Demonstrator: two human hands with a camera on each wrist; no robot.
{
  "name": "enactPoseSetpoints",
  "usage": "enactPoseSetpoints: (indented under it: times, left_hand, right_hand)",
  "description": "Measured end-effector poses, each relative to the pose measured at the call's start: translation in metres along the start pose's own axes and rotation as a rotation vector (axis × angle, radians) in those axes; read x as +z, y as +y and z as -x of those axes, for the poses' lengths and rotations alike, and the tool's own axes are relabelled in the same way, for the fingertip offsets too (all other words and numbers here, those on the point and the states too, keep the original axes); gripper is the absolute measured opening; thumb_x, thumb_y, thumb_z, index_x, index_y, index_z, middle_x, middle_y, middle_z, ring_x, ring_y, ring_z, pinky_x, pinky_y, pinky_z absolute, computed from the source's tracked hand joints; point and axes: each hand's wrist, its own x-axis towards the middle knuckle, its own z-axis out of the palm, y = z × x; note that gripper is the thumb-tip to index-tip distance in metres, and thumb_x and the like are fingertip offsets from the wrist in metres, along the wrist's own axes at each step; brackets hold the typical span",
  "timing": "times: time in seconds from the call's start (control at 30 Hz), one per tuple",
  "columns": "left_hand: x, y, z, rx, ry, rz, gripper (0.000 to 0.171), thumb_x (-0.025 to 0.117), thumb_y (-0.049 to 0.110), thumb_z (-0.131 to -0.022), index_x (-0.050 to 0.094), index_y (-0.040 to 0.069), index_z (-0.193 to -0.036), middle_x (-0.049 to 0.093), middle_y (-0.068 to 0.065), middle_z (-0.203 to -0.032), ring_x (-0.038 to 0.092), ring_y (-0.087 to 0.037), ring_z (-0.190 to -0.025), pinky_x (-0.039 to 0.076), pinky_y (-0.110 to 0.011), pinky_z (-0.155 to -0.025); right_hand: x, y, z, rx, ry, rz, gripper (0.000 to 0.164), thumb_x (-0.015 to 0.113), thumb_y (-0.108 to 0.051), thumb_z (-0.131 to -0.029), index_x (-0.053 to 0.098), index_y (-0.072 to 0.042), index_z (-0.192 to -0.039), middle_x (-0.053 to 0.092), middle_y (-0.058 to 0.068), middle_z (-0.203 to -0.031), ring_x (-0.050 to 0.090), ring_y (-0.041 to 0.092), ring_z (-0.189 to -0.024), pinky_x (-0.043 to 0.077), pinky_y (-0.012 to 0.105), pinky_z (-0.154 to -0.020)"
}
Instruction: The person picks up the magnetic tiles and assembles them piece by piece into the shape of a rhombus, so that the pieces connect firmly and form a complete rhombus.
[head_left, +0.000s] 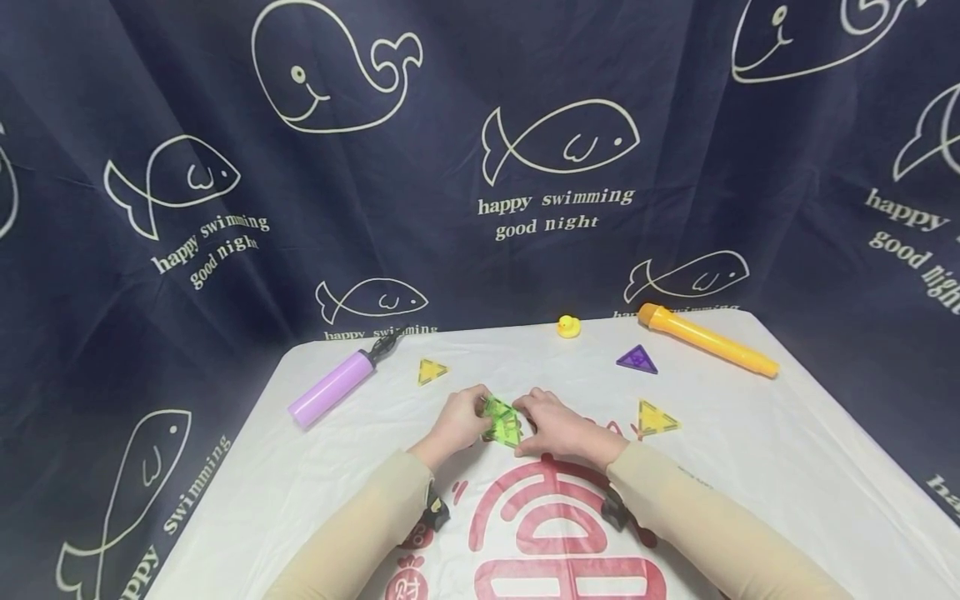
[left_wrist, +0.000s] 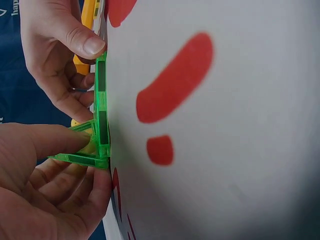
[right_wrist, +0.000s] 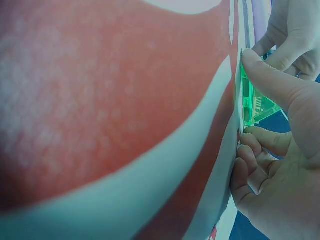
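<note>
Two green translucent magnetic tiles (head_left: 502, 422) are joined at an edge in front of me. In the left wrist view one flat tile (left_wrist: 101, 90) lies along the tabletop, and a triangular tile (left_wrist: 82, 159) stands up from its end. My left hand (head_left: 459, 421) pinches the raised tile between thumb and fingers. From the other side, my right hand (head_left: 558, 427) holds the flat tile, its thumb and index finger at opposite ends in the right wrist view. Its other fingers curl near the tabletop.
A lilac hand pump (head_left: 333, 388) lies at the left, near a yellow triangle tile (head_left: 432, 372). Toward the back and right are a rubber duck (head_left: 568, 327), a purple triangle tile (head_left: 637, 360), an orange tube (head_left: 708, 340) and another yellow tile (head_left: 657, 418). Dark curtains (head_left: 450, 250) border the table.
</note>
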Motion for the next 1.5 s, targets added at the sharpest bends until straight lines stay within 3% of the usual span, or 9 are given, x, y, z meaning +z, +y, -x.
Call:
enactPoseSetpoints:
  times: [0.5, 0.7, 0.77, 0.87, 1.0, 1.13, 1.27, 1.5]
  left_hand:
    - [0.000, -0.002, -0.004, 0.010, -0.023, 0.009, 0.024, 0.077, 0.001, -0.083, 0.065, 0.006, -0.104, 0.064, -0.002, -0.089, 0.061, -0.015, -0.074, 0.056, -0.027, -0.059]
    - [-0.027, -0.005, -0.001, -0.009, -0.186, 0.092, 0.046, 0.078, 0.002, -0.077, 0.063, 0.000, -0.120, 0.068, -0.008, -0.104, 0.066, -0.022, -0.089, 0.058, -0.037, -0.080]
    - [-0.039, -0.011, -0.004, -0.015, -0.194, 0.109, 0.049, 0.078, 0.002, -0.075, 0.062, -0.003, -0.121, 0.069, -0.010, -0.107, 0.066, -0.023, -0.097, 0.055, -0.038, -0.089]
    - [-0.054, -0.025, -0.011, -0.072, -0.114, 0.118, 0.045, 0.077, 0.003, -0.075, 0.064, -0.005, -0.118, 0.069, -0.012, -0.102, 0.066, -0.025, -0.093, 0.056, -0.040, -0.086]
    - [-0.070, -0.040, -0.022, -0.206, 0.084, 0.078, 0.041, 0.078, 0.007, -0.077, 0.063, -0.005, -0.113, 0.066, -0.014, -0.097, 0.064, -0.026, -0.085, 0.055, -0.038, -0.077]
    - [-0.077, -0.052, -0.036, -0.289, 0.233, 0.004, 0.048, 0.079, 0.011, -0.080, 0.059, -0.008, -0.120, 0.065, -0.021, -0.109, 0.063, -0.034, -0.099, 0.053, -0.044, -0.091]
    - [-0.078, -0.061, -0.049, -0.289, 0.309, -0.030, 0.060, 0.081, 0.014, -0.081, 0.056, -0.012, -0.128, 0.062, -0.029, -0.122, 0.057, -0.043, -0.117, 0.043, -0.049, -0.107]
    - [-0.074, -0.070, -0.059, -0.291, 0.361, -0.051, 0.067, 0.085, 0.020, -0.079, 0.058, -0.012, -0.131, 0.061, -0.030, -0.127, 0.054, -0.045, -0.122, 0.040, -0.047, -0.111]
  right_hand:
    - [-0.011, 0.003, 0.002, -0.064, -0.044, -0.031, 0.078, 0.091, -0.024, -0.077, 0.054, 0.001, -0.141, 0.049, 0.001, -0.097, 0.044, 0.017, -0.091, 0.046, 0.035, -0.080]
    - [-0.016, 0.011, -0.001, -0.078, -0.079, -0.120, 0.074, 0.091, -0.014, -0.077, 0.055, 0.000, -0.141, 0.050, 0.004, -0.096, 0.047, 0.017, -0.086, 0.047, 0.032, -0.075]
    - [-0.016, 0.013, -0.002, -0.074, -0.077, -0.125, 0.073, 0.091, -0.013, -0.076, 0.056, 0.000, -0.140, 0.051, 0.003, -0.096, 0.048, 0.017, -0.085, 0.047, 0.031, -0.076]
    - [-0.014, 0.015, -0.003, -0.080, -0.062, -0.107, 0.071, 0.091, -0.014, -0.076, 0.058, 0.000, -0.137, 0.051, 0.002, -0.095, 0.048, 0.016, -0.085, 0.047, 0.031, -0.076]
    - [-0.011, 0.012, -0.003, -0.089, -0.020, -0.082, 0.068, 0.092, -0.018, -0.074, 0.060, 0.002, -0.131, 0.050, 0.002, -0.093, 0.047, 0.016, -0.083, 0.047, 0.031, -0.074]
    - [-0.006, 0.008, -0.005, -0.050, 0.013, -0.047, 0.070, 0.093, -0.025, -0.073, 0.060, 0.000, -0.129, 0.051, 0.001, -0.092, 0.047, 0.016, -0.083, 0.047, 0.032, -0.076]
    - [-0.001, 0.001, -0.007, 0.014, 0.031, -0.027, 0.074, 0.094, -0.033, -0.071, 0.060, -0.001, -0.129, 0.053, 0.001, -0.095, 0.050, 0.016, -0.087, 0.050, 0.035, -0.082]
    - [0.007, -0.008, -0.010, 0.092, 0.073, 0.024, 0.078, 0.095, -0.043, -0.067, 0.060, -0.005, -0.126, 0.058, 0.002, -0.104, 0.056, 0.020, -0.098, 0.052, 0.041, -0.094]
